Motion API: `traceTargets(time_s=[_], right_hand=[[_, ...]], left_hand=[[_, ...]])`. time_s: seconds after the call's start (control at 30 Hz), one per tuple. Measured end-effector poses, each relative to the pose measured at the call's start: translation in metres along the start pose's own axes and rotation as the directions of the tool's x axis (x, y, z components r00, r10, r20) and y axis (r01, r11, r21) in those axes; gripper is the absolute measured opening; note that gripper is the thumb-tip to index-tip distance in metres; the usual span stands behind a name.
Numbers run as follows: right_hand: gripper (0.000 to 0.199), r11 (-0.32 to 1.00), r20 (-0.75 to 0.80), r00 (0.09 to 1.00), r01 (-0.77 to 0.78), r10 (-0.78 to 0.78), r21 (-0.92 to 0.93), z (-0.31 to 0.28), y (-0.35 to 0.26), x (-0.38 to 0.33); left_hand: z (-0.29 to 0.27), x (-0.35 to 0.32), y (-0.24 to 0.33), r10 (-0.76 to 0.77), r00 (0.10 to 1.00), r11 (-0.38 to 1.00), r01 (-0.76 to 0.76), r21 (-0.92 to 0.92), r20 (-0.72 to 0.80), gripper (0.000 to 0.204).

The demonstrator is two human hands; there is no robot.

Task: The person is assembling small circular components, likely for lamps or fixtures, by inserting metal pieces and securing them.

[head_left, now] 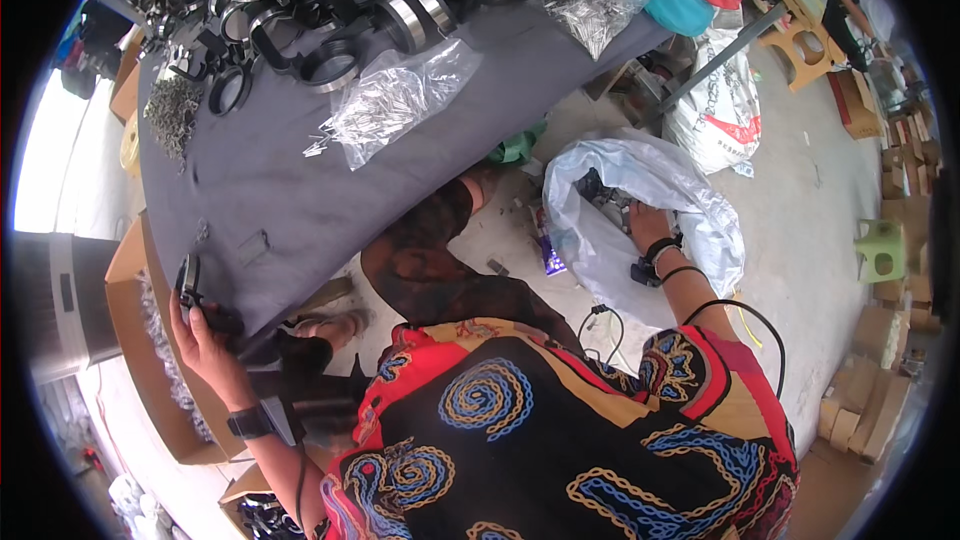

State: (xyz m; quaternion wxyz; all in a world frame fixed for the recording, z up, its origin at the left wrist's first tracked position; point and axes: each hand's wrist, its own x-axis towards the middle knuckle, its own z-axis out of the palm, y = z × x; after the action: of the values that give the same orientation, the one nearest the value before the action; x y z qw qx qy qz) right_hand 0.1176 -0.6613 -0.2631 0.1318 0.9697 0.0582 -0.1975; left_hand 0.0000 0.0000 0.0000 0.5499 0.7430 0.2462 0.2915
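Note:
At the left edge of the dark cloth-covered table, my left hand (203, 342) is closed on a black ring-shaped part (189, 278), seen nearly edge-on. My right hand (649, 226) reaches down inside a large white plastic bag (705, 215), among small dark and grey pieces (603, 192). Its fingertips are hidden there, so whether they grip anything does not show. Further up the table lies a clear bag of thin silvery pins (392, 107), some spilling out of its mouth. Many black rings (330, 64), some with metal bands, are heaped along the far side.
A pile of small grey wire-like pieces (173, 112) lies on the table's left. Another bag of pins (597, 17) rests at the far right. A cardboard box (140, 340) stands beside my left arm. A woven white sack (715, 110) and green stool (881, 250) are to the right.

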Motion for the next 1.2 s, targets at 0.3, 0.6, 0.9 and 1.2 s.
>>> traceTargets(time_s=[0.3, 0.6, 0.9, 1.2], right_hand=[[0.037, 0.992, -0.072, 0.99, 0.119, -0.121, -0.032, -0.003, 0.004, 0.009], [0.027, 0.999, 0.169, 0.985, -0.036, 0.039, -0.017, -0.023, 0.001, -0.005], [0.029, 0.885, 0.088, 0.979, 0.205, -0.185, -0.418, 0.022, 0.0, 0.007], [0.032, 0.817, 0.397, 0.918, 0.25, -0.029, -0.519, 0.002, -0.015, -0.001]], left_hand=[[0.011, 0.006, 0.005, 0.035, 0.999, 0.996, -0.034, 0.086, -0.014, 0.043], [0.016, -0.003, 0.009, 0.032, 0.997, 0.999, -0.029, 0.033, -0.073, 0.041], [0.017, -0.001, 0.008, 0.033, 0.998, 0.998, -0.03, 0.047, -0.059, 0.041], [0.014, -0.006, 0.011, 0.045, 0.997, 0.998, -0.041, 0.052, -0.069, 0.041]])
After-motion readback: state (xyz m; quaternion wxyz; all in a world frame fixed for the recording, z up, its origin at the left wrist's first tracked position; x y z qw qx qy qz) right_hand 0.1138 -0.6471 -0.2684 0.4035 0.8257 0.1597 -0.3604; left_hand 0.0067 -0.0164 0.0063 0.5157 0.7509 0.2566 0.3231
